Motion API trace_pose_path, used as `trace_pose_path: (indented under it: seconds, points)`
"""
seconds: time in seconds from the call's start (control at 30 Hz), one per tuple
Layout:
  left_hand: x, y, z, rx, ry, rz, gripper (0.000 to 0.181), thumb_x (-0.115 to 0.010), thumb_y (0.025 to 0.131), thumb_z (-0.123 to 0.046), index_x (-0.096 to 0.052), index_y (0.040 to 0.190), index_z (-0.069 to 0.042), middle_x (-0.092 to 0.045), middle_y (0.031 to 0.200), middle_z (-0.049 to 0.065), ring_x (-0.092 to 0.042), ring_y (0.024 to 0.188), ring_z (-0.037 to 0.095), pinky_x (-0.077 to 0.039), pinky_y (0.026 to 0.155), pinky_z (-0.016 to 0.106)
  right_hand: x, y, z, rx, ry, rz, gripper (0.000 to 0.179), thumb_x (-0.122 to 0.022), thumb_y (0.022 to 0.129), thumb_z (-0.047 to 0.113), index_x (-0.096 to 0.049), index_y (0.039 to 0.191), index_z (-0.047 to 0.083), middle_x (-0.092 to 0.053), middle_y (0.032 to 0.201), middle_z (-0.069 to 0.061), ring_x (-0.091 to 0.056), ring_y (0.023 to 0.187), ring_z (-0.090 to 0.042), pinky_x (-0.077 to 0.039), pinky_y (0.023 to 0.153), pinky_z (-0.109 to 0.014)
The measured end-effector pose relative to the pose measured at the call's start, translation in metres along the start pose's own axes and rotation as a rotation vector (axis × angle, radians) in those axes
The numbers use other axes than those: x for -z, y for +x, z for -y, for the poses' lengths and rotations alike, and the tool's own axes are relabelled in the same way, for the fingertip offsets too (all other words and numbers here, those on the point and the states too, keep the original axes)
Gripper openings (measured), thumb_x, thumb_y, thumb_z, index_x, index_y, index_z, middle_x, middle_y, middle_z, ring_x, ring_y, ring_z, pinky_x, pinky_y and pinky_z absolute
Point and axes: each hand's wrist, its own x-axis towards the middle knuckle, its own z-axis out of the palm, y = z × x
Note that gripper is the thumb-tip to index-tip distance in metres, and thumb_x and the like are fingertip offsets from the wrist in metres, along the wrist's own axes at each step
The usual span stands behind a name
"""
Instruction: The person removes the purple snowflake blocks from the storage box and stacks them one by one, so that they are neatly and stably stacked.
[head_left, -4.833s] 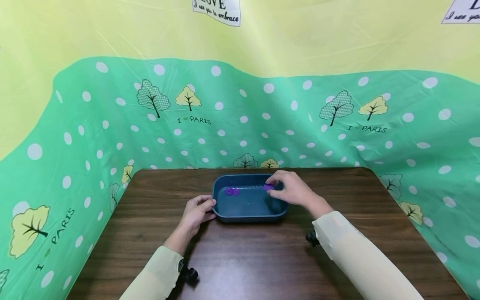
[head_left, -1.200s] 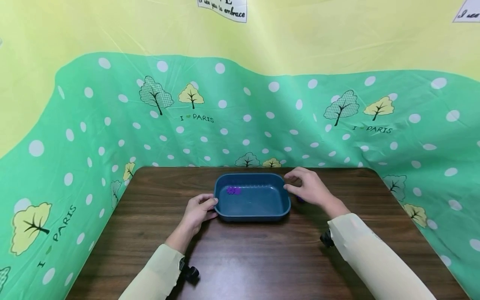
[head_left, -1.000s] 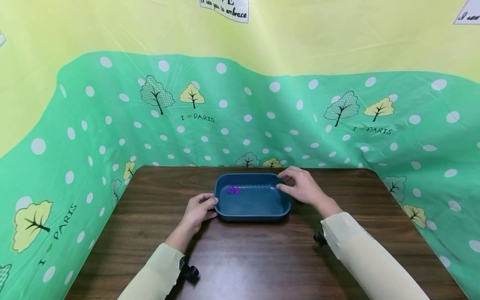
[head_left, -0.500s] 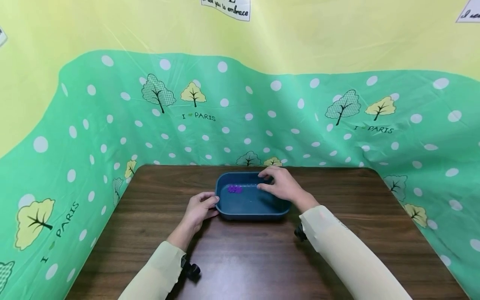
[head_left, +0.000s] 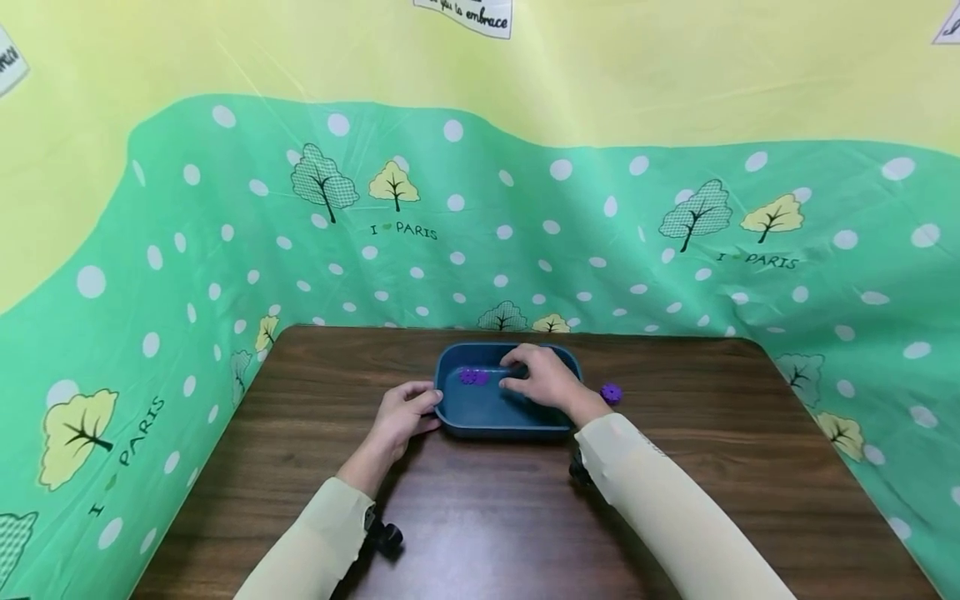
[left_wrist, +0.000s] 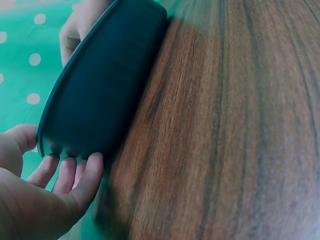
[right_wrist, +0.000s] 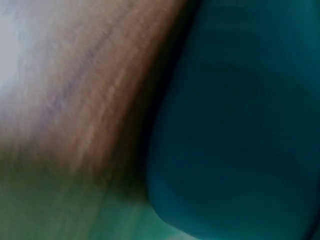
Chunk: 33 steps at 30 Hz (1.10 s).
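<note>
A dark blue rectangular tray (head_left: 495, 414) rests on the table. My left hand (head_left: 403, 411) grips its left end, thumb at the rim; in the left wrist view the fingertips (left_wrist: 92, 167) press its outer wall. Inside, toward the back left, lie purple flower-shaped pieces (head_left: 468, 377), close together. Over the tray's right half reaches my right hand (head_left: 551, 381), thumb and fingers spread apart with nothing between them, pointing toward those pieces. Another purple flower-shaped piece (head_left: 611, 393) lies on the table just right of the tray. The right wrist view holds only the tray's outside wall (right_wrist: 240, 125), blurred.
The dark wood table (head_left: 480, 517) extends around the tray on all sides. Behind it hangs a green and yellow cloth (head_left: 525, 208) with dots and trees. Small black devices (head_left: 387, 540) sit at both wrists.
My right hand pinched a purple flower-shaped piece inside the tray earlier. That piece now lies on the table to the right, and the hand has moved back left over the tray. The left hand stays.
</note>
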Motion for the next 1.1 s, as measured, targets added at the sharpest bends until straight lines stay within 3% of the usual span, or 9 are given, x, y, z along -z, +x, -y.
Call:
trace_pose_path:
  seconds: [0.33, 1.1]
  points:
    - [0.000, -0.001, -0.003, -0.003, -0.001, 0.005, 0.041, -0.072, 0.093, -0.013, -0.064, 0.130, 0.003, -0.066, 0.108, 0.013, -0.067, 0.090, 0.019, -0.065, 0.080, 0.041, -0.012, 0.009, 0.002, -0.015, -0.033, 0.088, 0.036, -0.080, 0.091, 0.031, -0.073, 0.122, 0.013, -0.070, 0.120, -0.003, -0.066, 0.109, -0.021, -0.057, 0.095, -0.042]
    - [0.000, 0.002, -0.002, 0.009, -0.003, 0.004, 0.038, -0.072, 0.094, -0.012, -0.065, 0.128, 0.002, -0.065, 0.106, 0.011, -0.066, 0.091, 0.020, -0.065, 0.079, 0.040, -0.021, 0.029, 0.012, -0.058, -0.159, 0.190, 0.038, -0.077, 0.093, 0.038, -0.074, 0.127, 0.023, -0.068, 0.131, 0.001, -0.062, 0.123, -0.021, -0.051, 0.107, -0.043]
